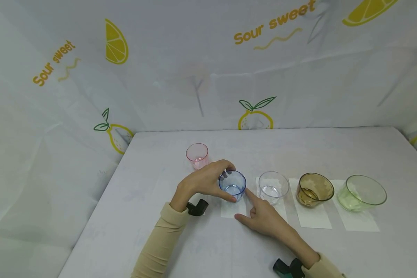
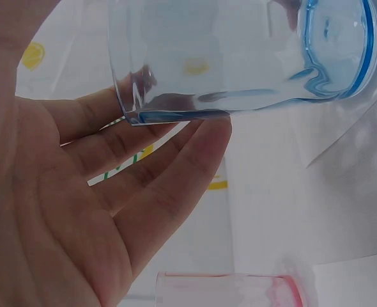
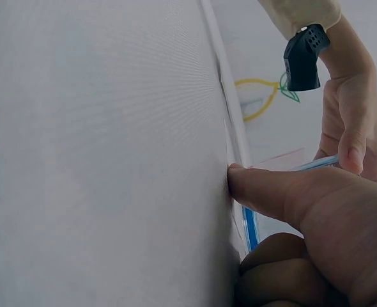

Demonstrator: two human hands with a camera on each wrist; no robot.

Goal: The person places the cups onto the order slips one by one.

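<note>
A blue-tinted glass cup (image 1: pixel 233 189) stands upright over a white paper rectangle (image 1: pixel 233 211). My left hand (image 1: pixel 210 180) grips it around the rim, thumb on the near side and fingers behind. In the left wrist view the fingers of that hand (image 2: pixel 156 160) lie along the wall of the blue cup (image 2: pixel 252 57). My right hand (image 1: pixel 264 216) has its index fingertip at the cup's right side, with the thumb stretched out toward the table and the other fingers bent. The right wrist view shows the right thumb close over the tabletop, with the blue cup (image 3: pixel 251 229) partly hidden behind it.
A pink cup (image 1: pixel 197 152) stands behind my left hand. To the right, a clear cup (image 1: pixel 273 187), an amber cup (image 1: pixel 312 189) and a green cup (image 1: pixel 359 193) stand in a row on white paper rectangles. A lemon-printed cloth (image 1: pixel 180 77) hangs behind the table.
</note>
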